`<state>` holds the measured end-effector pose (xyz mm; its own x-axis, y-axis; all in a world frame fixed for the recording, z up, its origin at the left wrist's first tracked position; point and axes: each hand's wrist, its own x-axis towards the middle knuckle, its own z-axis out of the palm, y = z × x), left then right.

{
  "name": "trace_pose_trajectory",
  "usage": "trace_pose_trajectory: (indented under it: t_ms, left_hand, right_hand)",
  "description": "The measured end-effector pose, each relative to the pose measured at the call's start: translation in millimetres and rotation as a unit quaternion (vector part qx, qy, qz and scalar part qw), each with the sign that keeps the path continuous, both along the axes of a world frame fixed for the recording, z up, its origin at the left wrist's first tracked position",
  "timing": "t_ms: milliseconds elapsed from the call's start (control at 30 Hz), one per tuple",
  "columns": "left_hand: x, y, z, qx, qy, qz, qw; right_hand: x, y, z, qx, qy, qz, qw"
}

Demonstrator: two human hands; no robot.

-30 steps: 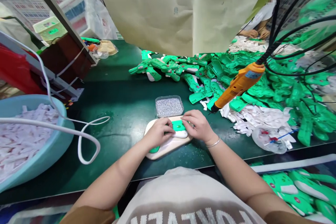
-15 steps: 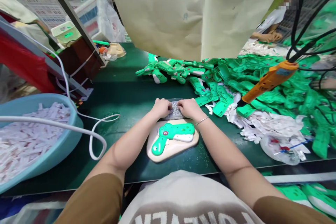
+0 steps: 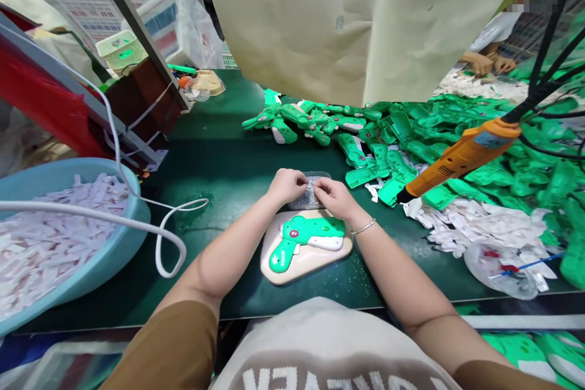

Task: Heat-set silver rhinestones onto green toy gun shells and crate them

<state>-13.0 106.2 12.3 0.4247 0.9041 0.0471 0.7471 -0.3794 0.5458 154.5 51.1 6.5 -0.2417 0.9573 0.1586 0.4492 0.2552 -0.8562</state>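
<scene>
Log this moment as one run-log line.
left hand: over silver bead tray | right hand: over same tray | green-white moulded piece: on beige board

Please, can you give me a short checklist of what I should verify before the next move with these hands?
1. Green piece lies flat on the board: ok.
2. Left hand and right hand are both over the tray of silver beads: ok.
3. Beads held in the fingers: cannot tell, the hands hide them.
4. Orange power tool is apart from both hands: ok.
5. White cord lies off the board: ok.
</scene>
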Motion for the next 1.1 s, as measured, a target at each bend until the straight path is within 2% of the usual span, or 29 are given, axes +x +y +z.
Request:
trace_pose_trajectory:
  t_ms: [133,233,367,467,633,767,933,1000,1100]
  left_hand:
    - [-29,-29,13.3,-0.033,-0.088,0.045,0.995]
    - [-64,-69,15.9,-0.094,-0.219,0.096,0.966]
    - [-88,-121,4.0,-0.165,-0.292,0.139,0.932]
    - [-83,-140,-8.0,-0.158,-0.275,0.117,0.941]
    - [-69,-140,-20.9,-0.056,-0.202,0.019,0.978]
    - [-66,-137,-23.9,-0.031,-0.155,-0.008,0.987]
    - [-60,-136,-20.4,-0.092,-0.138,0.068,0.984]
    - [-57,-131,-17.0,-0.144,-0.136,0.097,0.976]
    - [-55,-117,-11.1,-0.248,-0.130,0.099,0.955]
  right_hand:
    - [-2,-15,5.5,-0.054,0.097,0.012,0.994]
    - [-2,-27,9.6,-0.142,0.153,0.033,0.977]
    - [-6,-41,12.2,-0.221,0.209,0.034,0.952]
    - [-15,-49,13.5,-0.234,0.254,0.046,0.937]
    - [-25,-56,16.2,-0.194,0.277,0.059,0.939]
    - [-21,-59,14.3,-0.186,0.253,0.025,0.949]
    - [-20,-55,2.4,-0.189,0.229,0.003,0.955]
    - [-25,-52,-1.6,-0.151,0.181,0.001,0.972]
    - [-34,-47,-2.4,-0.043,0.049,0.039,0.997]
